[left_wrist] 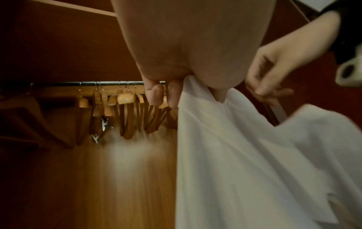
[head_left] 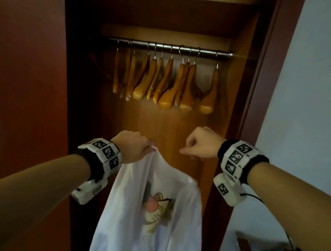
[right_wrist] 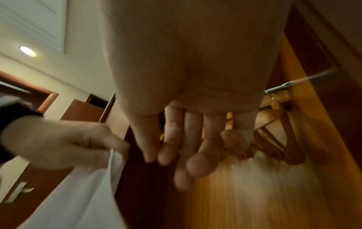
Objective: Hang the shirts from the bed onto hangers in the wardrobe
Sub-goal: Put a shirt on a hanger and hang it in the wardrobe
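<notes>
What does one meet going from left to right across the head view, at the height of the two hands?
Dark red door → left hand, gripping the top of the white shirt → wardrobe's wooden back panel → right hand, holding nothing → pale wall.

My forearms are bare, no sleeves. On my left wrist [head_left: 99, 154] sits a black band wrapped by a ring of white square panels, each printed with a black-and-white marker. Under it hangs a white rounded camera housing [head_left: 87, 191]. My right wrist [head_left: 241, 161] wears the same: black band, white marker panels, and a white camera housing [head_left: 228, 190] below with one more marker on its side. A thin black cable [head_left: 252, 197] runs from that housing. My fingers [right_wrist: 172, 136] are bare, no rings.
</notes>
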`<state>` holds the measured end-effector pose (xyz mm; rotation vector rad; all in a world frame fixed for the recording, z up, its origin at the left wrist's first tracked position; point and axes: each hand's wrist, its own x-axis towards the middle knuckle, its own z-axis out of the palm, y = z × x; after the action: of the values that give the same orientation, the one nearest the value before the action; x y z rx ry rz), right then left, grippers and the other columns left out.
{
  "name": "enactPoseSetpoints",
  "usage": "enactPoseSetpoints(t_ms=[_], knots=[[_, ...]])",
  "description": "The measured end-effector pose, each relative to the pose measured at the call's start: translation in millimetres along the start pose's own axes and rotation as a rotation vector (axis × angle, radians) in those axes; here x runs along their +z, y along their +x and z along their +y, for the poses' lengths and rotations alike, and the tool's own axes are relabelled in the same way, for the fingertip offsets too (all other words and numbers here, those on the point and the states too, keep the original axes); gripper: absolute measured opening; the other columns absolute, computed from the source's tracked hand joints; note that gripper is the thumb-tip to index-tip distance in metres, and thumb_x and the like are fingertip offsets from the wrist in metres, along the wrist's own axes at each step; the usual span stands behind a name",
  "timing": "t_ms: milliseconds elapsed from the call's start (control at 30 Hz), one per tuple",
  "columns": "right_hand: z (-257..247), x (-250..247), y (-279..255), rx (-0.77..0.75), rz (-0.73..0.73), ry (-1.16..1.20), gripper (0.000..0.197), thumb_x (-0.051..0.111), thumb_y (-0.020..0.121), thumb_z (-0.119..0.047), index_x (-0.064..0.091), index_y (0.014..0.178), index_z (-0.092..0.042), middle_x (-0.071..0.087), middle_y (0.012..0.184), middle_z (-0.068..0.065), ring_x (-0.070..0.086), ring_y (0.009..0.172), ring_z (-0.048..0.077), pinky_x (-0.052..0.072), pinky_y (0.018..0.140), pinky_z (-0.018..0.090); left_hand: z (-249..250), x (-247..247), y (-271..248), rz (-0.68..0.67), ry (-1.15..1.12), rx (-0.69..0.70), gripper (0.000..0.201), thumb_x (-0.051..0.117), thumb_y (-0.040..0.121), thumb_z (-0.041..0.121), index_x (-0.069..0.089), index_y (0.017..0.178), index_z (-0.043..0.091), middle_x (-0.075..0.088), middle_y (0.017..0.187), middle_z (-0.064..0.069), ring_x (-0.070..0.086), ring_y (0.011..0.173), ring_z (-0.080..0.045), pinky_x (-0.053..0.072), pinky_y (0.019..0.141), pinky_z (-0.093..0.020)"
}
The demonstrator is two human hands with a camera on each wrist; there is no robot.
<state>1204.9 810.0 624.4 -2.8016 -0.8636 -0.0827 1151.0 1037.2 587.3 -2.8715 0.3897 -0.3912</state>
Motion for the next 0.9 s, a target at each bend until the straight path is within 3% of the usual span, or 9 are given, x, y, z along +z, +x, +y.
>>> enactPoseSetpoints(t_ms=[100, 200, 300, 367, 433, 533, 667, 800, 900], knots=[[19.2, -49.2, 55.1, 0.113, 0.363, 0.061, 0.031, 0.065, 0.091, -0.035, 0.064, 0.066, -0.017, 0.065, 0.075, 0.003, 0.065, 0.079, 0.019, 0.055, 0.082, 0.039, -14.1, -5.8, 50.8, 0.042, 0.056, 0.057, 0.034, 0.029, 0.106, 0.040, 0.051, 0.129, 0.028, 0.068, 0.101, -0.001, 0.065, 0.095, -0.024, 0.051, 0.079, -0.036], [39.0, -91.4, 104.0, 0.292, 0.550, 0.060, 0.028, 0.061, 0.094, -0.034, 0.059, 0.077, -0.012, 0.059, 0.079, 0.006, 0.060, 0.071, 0.021, 0.049, 0.057, 0.031, -18.7, -0.6, 96.7, 0.074, 0.086, 0.121, 0.032, 0.032, 0.105, 0.040, 0.051, 0.129, 0.030, 0.068, 0.109, -0.001, 0.065, 0.101, -0.024, 0.047, 0.077, -0.033], [59.7, -104.0, 145.1, 0.475, 0.525, -0.020, 0.034, 0.059, 0.095, -0.038, 0.053, 0.075, -0.010, 0.055, 0.080, 0.006, 0.050, 0.060, 0.018, 0.036, 0.046, 0.026, -19.4, 12.1, 130.4, 0.090, 0.059, 0.187, 0.030, 0.034, 0.105, 0.041, 0.052, 0.125, 0.030, 0.067, 0.108, 0.000, 0.064, 0.100, -0.022, 0.048, 0.078, -0.032], [69.9, -100.4, 166.4, 0.546, 0.431, -0.094, 0.025, 0.058, 0.096, -0.034, 0.061, 0.087, -0.011, 0.063, 0.091, 0.006, 0.051, 0.062, 0.019, 0.042, 0.051, 0.027, -21.8, 22.3, 145.0, 0.080, 0.063, 0.239, 0.031, 0.035, 0.105, 0.040, 0.054, 0.127, 0.031, 0.067, 0.109, 0.002, 0.064, 0.100, -0.020, 0.046, 0.077, -0.030], [77.4, -95.6, 184.3, 0.577, 0.311, -0.153, 0.025, 0.053, 0.099, -0.031, 0.062, 0.108, -0.010, 0.065, 0.115, 0.012, 0.061, 0.085, 0.025, 0.054, 0.075, 0.035, -26.8, 31.4, 155.5, 0.070, 0.071, 0.298, 0.032, 0.036, 0.105, 0.040, 0.055, 0.129, 0.030, 0.068, 0.110, 0.003, 0.064, 0.099, -0.019, 0.046, 0.077, -0.030], [83.4, -95.9, 201.3, 0.594, 0.221, -0.089, 0.047, 0.044, 0.103, -0.036, 0.050, 0.136, -0.002, 0.052, 0.137, 0.019, 0.053, 0.124, 0.035, 0.044, 0.103, 0.039, -34.9, 39.1, 166.4, 0.056, 0.084, 0.350, 0.033, 0.034, 0.106, 0.040, 0.053, 0.131, 0.029, 0.067, 0.113, 0.001, 0.063, 0.101, -0.021, 0.041, 0.075, -0.029], [81.1, -98.9, 209.1, 0.660, 0.161, -0.126, 0.047, 0.053, 0.099, -0.029, 0.047, 0.139, -0.004, 0.051, 0.137, 0.016, 0.053, 0.122, 0.036, 0.046, 0.102, 0.042, -45.4, 42.1, 174.7, 0.066, 0.108, 0.372, 0.034, 0.032, 0.106, 0.040, 0.052, 0.131, 0.028, 0.067, 0.115, -0.001, 0.063, 0.103, -0.023, 0.039, 0.074, -0.030], [70.9, -107.0, 203.5, 0.602, 0.291, -0.006, 0.027, 0.043, 0.102, -0.024, 0.056, 0.108, -0.002, 0.060, 0.124, 0.018, 0.056, 0.092, 0.028, 0.045, 0.077, 0.032, -56.9, 41.2, 175.4, 0.079, 0.069, 0.401, 0.032, 0.032, 0.106, 0.039, 0.054, 0.125, 0.026, 0.067, 0.106, -0.001, 0.063, 0.097, -0.022, 0.038, 0.072, -0.029], [60.8, -113.8, 191.7, 0.596, 0.409, 0.087, 0.032, 0.044, 0.101, -0.024, 0.056, 0.117, 0.002, 0.059, 0.118, 0.018, 0.058, 0.097, 0.032, 0.045, 0.076, 0.032, -62.7, 41.3, 169.2, 0.092, 0.055, 0.429, 0.029, 0.032, 0.105, 0.039, 0.054, 0.120, 0.026, 0.067, 0.101, -0.001, 0.062, 0.093, -0.021, 0.037, 0.070, -0.030]])
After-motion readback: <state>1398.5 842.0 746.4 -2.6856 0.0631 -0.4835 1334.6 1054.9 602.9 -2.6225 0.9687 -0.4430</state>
